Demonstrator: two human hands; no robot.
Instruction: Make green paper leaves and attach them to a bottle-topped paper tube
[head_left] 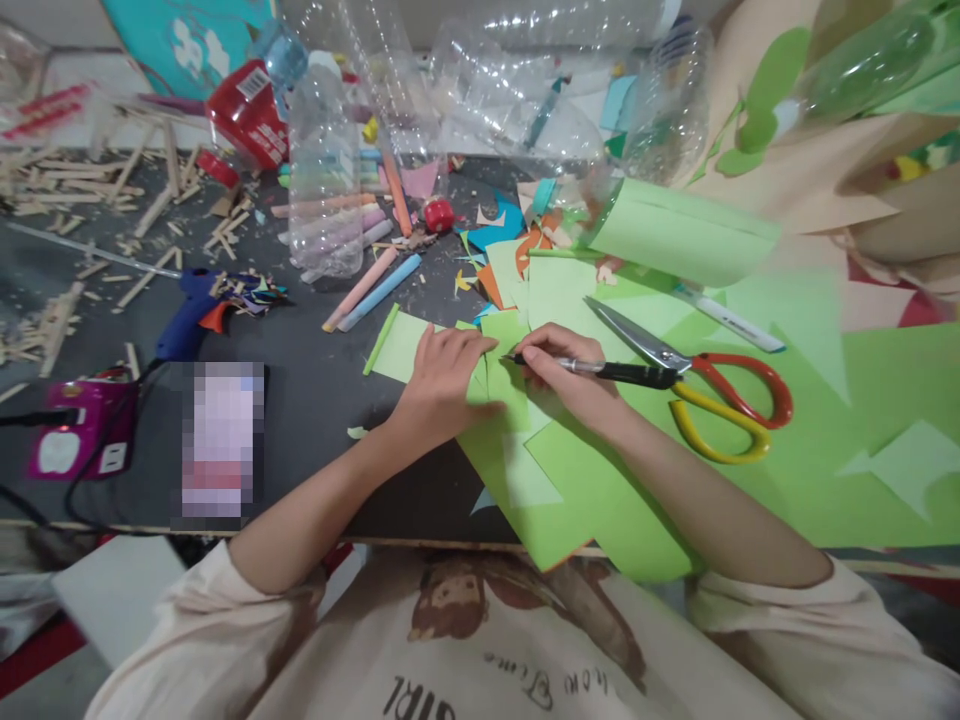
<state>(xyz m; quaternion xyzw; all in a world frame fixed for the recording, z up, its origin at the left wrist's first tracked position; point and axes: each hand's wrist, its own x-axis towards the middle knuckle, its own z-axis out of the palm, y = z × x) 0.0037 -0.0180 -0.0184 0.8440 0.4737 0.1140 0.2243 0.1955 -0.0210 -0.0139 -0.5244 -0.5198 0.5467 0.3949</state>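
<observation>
Green paper (592, 495) under the right hand (576, 390) overhangs the table's (439, 500) near edge.

9 o'clock: blue hot-glue gun (184, 315), orange trigger (215, 318); past it, twd 10, scattered thin wooden sticks (67, 168). Btw 8 & 9: phone (221, 430), scrn pixelated; purple elec. box (94, 420) further out. 10: pink stick (360, 290) nr blue stick (381, 292); beyond, clear plastic btl (322, 180) + red-label btl (251, 110). Btw 11 & 12: red btl cap (439, 214). 2: green-tinted btl (874, 65).
</observation>
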